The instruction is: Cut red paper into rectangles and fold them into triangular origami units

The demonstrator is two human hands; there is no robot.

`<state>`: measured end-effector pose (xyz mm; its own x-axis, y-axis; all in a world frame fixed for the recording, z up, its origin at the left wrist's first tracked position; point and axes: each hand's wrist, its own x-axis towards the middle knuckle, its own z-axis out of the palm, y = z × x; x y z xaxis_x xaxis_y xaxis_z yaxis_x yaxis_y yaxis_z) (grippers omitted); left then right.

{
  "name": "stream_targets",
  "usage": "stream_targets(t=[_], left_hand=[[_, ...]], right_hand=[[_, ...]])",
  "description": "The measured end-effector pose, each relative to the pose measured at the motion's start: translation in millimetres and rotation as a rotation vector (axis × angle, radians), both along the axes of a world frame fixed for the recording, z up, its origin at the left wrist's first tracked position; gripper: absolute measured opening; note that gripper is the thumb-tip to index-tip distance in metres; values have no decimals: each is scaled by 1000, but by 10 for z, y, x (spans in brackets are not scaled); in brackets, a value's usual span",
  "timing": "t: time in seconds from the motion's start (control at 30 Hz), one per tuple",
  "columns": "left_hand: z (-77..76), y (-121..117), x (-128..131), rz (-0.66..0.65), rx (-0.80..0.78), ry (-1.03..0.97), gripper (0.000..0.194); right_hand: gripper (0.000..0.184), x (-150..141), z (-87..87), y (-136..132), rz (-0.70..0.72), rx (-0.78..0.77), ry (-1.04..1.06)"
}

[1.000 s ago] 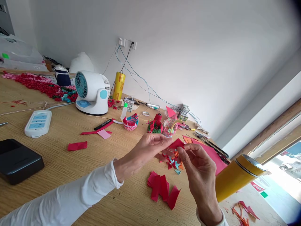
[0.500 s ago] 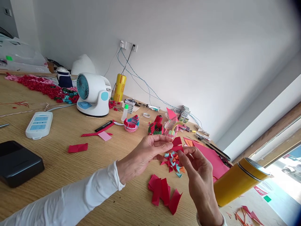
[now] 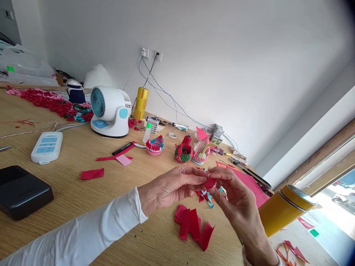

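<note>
Between my two hands is a small piece of red paper (image 3: 210,182), partly covered by the fingers. My left hand (image 3: 173,186) pinches its left side between thumb and fingers. On the right side, my right hand (image 3: 235,197) grips it with thumb and fingertips. Beneath and behind the hands lies a heap of small folded paper triangles (image 3: 206,195) in red, blue and orange, partly hidden. Nearer to me, several red paper strips (image 3: 191,225) lie in a loose pile. One more red strip (image 3: 92,174) rests alone at the left.
A yellow flask (image 3: 285,210) stands at the right beside red paper sheets (image 3: 251,183). Folded-paper models (image 3: 183,152) sit behind the hands. On the left are a white fan (image 3: 111,111), a power strip (image 3: 47,147) and a black box-shaped device (image 3: 23,192).
Both hands have come slightly lower, and the right hand's fingers have closed in over the red paper. Less of the paper shows, and the models behind are more visible.
</note>
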<state>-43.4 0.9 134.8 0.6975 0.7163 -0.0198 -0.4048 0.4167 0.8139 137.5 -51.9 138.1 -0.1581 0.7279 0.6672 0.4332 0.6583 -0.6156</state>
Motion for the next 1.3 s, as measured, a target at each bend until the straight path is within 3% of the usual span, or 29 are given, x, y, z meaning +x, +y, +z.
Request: stream_targets(t=[0.1, 0.23, 0.33, 0.47, 0.93, 1.3], left_hand=[[-15, -8, 4, -22, 90, 64, 16], [-26, -29, 17, 6, 404, 145, 31], [-42, -35, 31, 56, 485, 172, 33], [-60, -20, 28, 91, 464, 142, 24], [-54, -45, 58, 152, 318, 90, 30], [-61, -30, 58, 128, 289, 126, 31]], right_hand=[[6, 9, -32, 20, -46, -78, 47], [9, -1, -55, 29, -91, -223, 184], [12, -5, -63, 38, -57, -299, 229], [19, -10, -66, 56, -25, -344, 322], [26, -103, -110, 40, -204, -125, 356], [25, -75, -190, 80, -190, -174, 351]])
